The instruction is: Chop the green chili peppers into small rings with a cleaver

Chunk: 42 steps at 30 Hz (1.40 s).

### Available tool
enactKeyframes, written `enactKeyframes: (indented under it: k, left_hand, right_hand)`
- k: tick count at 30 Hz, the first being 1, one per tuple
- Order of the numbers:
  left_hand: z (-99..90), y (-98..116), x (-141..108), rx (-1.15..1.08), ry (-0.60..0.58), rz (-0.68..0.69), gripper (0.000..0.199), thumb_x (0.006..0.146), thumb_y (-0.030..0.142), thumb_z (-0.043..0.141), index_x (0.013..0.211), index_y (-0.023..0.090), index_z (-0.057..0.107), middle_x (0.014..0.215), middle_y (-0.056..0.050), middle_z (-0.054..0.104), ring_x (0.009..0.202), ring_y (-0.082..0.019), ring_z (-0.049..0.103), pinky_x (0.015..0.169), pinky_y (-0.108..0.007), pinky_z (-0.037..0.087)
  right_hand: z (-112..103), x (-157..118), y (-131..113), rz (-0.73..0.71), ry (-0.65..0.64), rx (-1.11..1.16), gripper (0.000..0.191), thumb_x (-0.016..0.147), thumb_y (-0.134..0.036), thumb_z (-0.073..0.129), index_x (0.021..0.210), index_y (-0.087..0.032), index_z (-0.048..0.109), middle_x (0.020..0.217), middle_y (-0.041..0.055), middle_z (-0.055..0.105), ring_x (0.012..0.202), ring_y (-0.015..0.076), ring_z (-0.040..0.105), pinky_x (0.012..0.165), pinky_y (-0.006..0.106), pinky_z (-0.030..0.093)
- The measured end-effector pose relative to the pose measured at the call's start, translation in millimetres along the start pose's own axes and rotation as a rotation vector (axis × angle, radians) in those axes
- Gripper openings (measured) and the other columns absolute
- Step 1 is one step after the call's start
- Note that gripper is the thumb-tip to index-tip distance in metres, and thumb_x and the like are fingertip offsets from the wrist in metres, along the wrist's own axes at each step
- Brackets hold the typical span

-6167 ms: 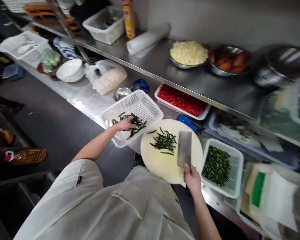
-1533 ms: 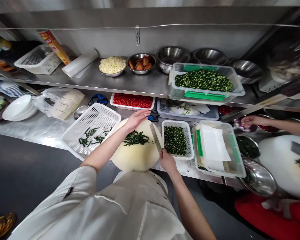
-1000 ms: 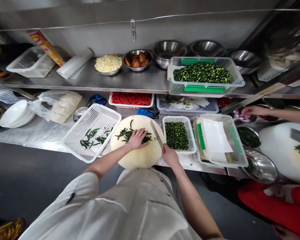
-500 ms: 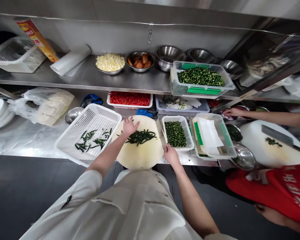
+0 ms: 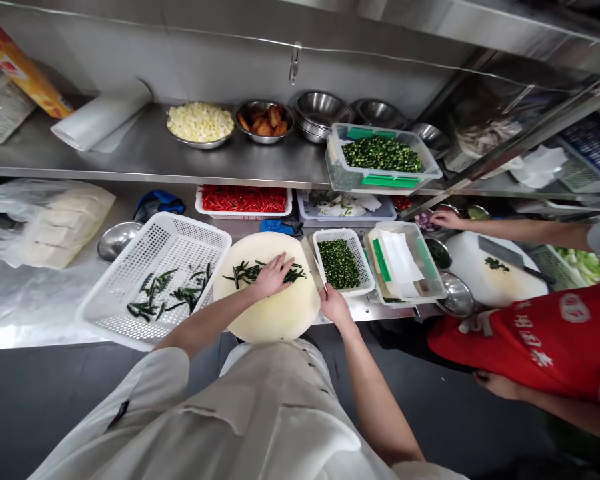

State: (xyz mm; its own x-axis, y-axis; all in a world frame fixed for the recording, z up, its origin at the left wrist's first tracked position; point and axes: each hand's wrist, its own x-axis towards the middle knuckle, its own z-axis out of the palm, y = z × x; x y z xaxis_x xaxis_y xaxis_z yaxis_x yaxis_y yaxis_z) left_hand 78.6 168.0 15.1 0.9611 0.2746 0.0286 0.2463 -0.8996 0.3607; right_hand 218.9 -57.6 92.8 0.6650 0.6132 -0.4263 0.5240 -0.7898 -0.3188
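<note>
On a round cutting board (image 5: pixel 267 320) lie long green peppers (image 5: pixel 240 272) in a loose row. My left hand (image 5: pixel 274 275) rests flat on them with its fingers spread. At the board's right edge, my right hand (image 5: pixel 333 301) is closed round the handle of a knife (image 5: pixel 312 259), whose wide blade stands along the edge. A white basket (image 5: pixel 350 285) of chopped green pieces (image 5: pixel 338 263) is just right of the blade. Left of the board, a larger white basket (image 5: pixel 115 303) holds a few green peppers.
Behind the board are a basket of red chillies (image 5: pixel 243 199) and a shelf (image 5: pixel 145 163) with bowls and a tub (image 5: pixel 380 175). A co-worker in a red apron (image 5: pixel 520 330) stands at the right, by a second board (image 5: pixel 467 267) with a knife.
My left hand has moved right and down onto the peppers, which are more spread out to the left. The view has shifted, showing more of the co-worker's side.
</note>
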Motion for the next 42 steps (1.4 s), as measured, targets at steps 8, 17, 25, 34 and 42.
enactKeyframes:
  k: [8, 17, 25, 34, 42]
  left_hand:
    - [-24.5, -21, -33, -0.027, -0.094, 0.016, 0.08, 0.096, 0.05, 0.065, 0.167, 0.022, 0.039, 0.175, -0.015, 0.032, 0.158, -0.038, 0.037, 0.129, -0.05, 0.036]
    - [0.0, 33, 29, -0.026, -0.065, -0.048, 0.069, 0.097, 0.046, 0.07, 0.158, 0.022, 0.05, 0.159, -0.017, 0.052, 0.148, -0.038, 0.045, 0.122, -0.052, 0.043]
    - [-13.1, 21, 22, -0.043, -0.06, -0.058, 0.065, 0.094, 0.051, 0.075, 0.149, 0.021, 0.059, 0.144, -0.016, 0.06, 0.139, -0.037, 0.05, 0.119, -0.052, 0.045]
    - [-14.1, 10, 32, -0.112, -0.127, 0.22, 0.021, 0.098, 0.029, 0.064, 0.116, 0.026, 0.074, 0.117, -0.01, 0.066, 0.123, -0.028, 0.055, 0.107, -0.042, 0.051]
    - [-15.8, 19, 20, -0.081, -0.05, 0.228, 0.022, 0.101, 0.03, 0.058, 0.114, 0.023, 0.074, 0.116, -0.012, 0.066, 0.119, -0.029, 0.055, 0.104, -0.042, 0.05]
  right_hand:
    - [-7, 1, -3, 0.005, -0.043, -0.012, 0.035, 0.115, -0.034, 0.036, 0.134, -0.021, 0.062, 0.114, 0.0109, 0.079, 0.101, 0.0232, 0.073, 0.082, 0.027, 0.042]
    - [-15, 13, 6, 0.001, -0.096, 0.069, 0.033, 0.114, -0.034, 0.037, 0.131, -0.023, 0.064, 0.114, 0.01, 0.079, 0.102, 0.0236, 0.073, 0.081, 0.027, 0.042]
    - [-18, 15, 8, 0.011, -0.08, 0.068, 0.035, 0.114, -0.038, 0.037, 0.126, -0.024, 0.067, 0.109, 0.0094, 0.08, 0.1, 0.0241, 0.073, 0.079, 0.028, 0.041]
    - [-22, 20, -42, 0.003, -0.07, -0.102, 0.04, 0.115, -0.037, 0.037, 0.139, -0.022, 0.064, 0.114, 0.0141, 0.079, 0.106, 0.0257, 0.074, 0.089, 0.031, 0.047]
    - [-17, 26, -63, -0.003, -0.03, -0.133, 0.04, 0.116, -0.04, 0.036, 0.135, -0.02, 0.064, 0.113, 0.016, 0.079, 0.105, 0.0264, 0.075, 0.089, 0.032, 0.048]
